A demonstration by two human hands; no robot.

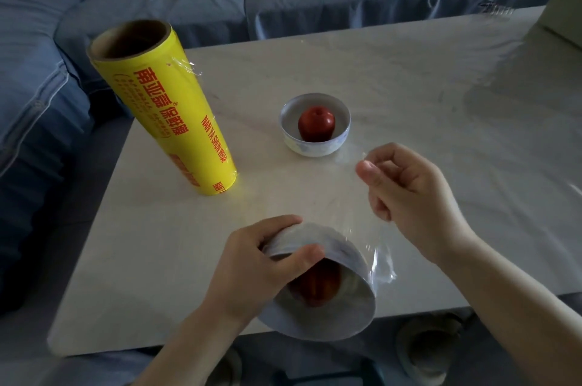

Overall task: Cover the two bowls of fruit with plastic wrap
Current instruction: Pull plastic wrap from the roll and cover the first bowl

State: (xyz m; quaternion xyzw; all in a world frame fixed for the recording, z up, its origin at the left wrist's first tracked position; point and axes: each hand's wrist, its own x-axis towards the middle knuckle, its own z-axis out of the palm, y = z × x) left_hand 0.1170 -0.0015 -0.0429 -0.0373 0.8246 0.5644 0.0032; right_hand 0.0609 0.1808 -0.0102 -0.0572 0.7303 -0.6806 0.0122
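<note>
We're tipping the near bowl (327,300) at the table (157,259) edge, left hand (252,272) clamped on its rim, right hand (406,187) pinching the wrap (382,262), so the fruit (316,286) is probably risking rolling out if that film slips.

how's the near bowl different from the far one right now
The near bowl is tipped toward the camera, gripped by the left hand, with plastic wrap around it; the far bowl sits upright on the table, untouched, with no wrap visible. The right hand pinches wrap. Both are white, each holding one red fruit.
</note>
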